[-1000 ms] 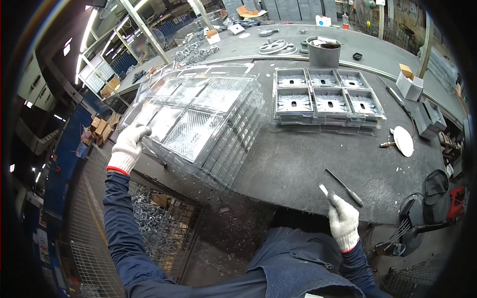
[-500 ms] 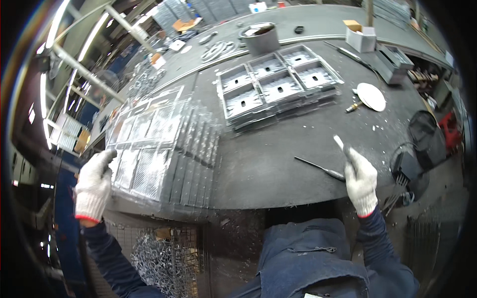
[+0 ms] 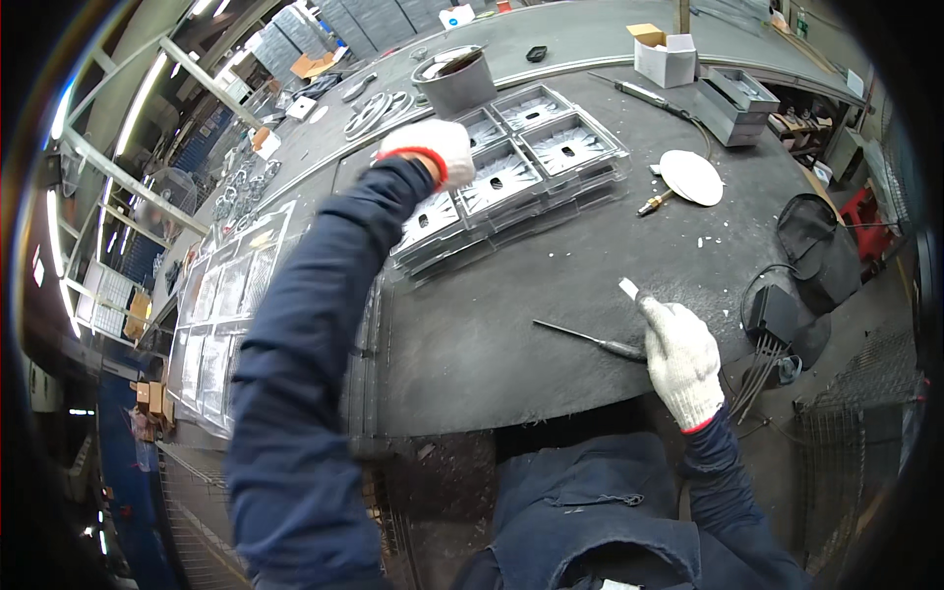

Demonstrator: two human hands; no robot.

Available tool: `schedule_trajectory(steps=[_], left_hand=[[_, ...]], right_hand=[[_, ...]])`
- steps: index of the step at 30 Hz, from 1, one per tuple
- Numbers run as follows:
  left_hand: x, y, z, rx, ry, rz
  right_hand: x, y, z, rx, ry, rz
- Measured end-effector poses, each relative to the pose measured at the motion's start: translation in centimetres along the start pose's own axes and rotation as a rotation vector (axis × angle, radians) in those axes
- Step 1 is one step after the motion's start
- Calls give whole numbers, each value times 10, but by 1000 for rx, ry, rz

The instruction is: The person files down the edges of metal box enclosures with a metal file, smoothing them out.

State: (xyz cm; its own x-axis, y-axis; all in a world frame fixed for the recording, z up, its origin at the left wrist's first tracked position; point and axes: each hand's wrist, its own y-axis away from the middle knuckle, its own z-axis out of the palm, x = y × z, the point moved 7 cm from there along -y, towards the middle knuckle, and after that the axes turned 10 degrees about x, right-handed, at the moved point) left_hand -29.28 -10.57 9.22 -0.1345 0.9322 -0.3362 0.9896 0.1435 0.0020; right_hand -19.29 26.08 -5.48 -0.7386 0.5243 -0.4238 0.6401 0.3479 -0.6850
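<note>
My left hand (image 3: 441,149), in a white knit glove with a red cuff, is over the far left part of the stacked grey compartment frames (image 3: 497,187). Its fingers are hidden and smeared, so I cannot tell whether it touches them. Near the table's front edge, my right hand (image 3: 680,362), gloved alike, is closed on a small white stick (image 3: 628,288) that juts up past the fingertips. A thin dark pointed tool (image 3: 596,340) runs leftward from beside that hand; whether its handle is held is unclear. My left sleeve partly covers a stack of clear plastic trays (image 3: 211,305).
Behind the frames stands a round grey tub (image 3: 460,84). A white disc (image 3: 691,178) with a brass fitting, a white box (image 3: 665,61) and a metal box (image 3: 736,110) are to the right. Black equipment with a cable (image 3: 777,315) hangs by the right edge.
My left hand has gone from beside the clear trays across to the grey frames. My right hand keeps the white stick; the whole view has shifted somewhat.
</note>
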Motion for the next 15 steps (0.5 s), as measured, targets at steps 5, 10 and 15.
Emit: schedule_trajectory(steps=[5,10,15], left_hand=[[-11,-42,121,108,123,-389],[-28,-51,137,150,205,-501],[-49,-40,99,435,383,-584]], right_hand=[[-1,2,-7,20,13,-5],[6,2,-1,-107,73,87],[16,-1,17,-140,155,48]])
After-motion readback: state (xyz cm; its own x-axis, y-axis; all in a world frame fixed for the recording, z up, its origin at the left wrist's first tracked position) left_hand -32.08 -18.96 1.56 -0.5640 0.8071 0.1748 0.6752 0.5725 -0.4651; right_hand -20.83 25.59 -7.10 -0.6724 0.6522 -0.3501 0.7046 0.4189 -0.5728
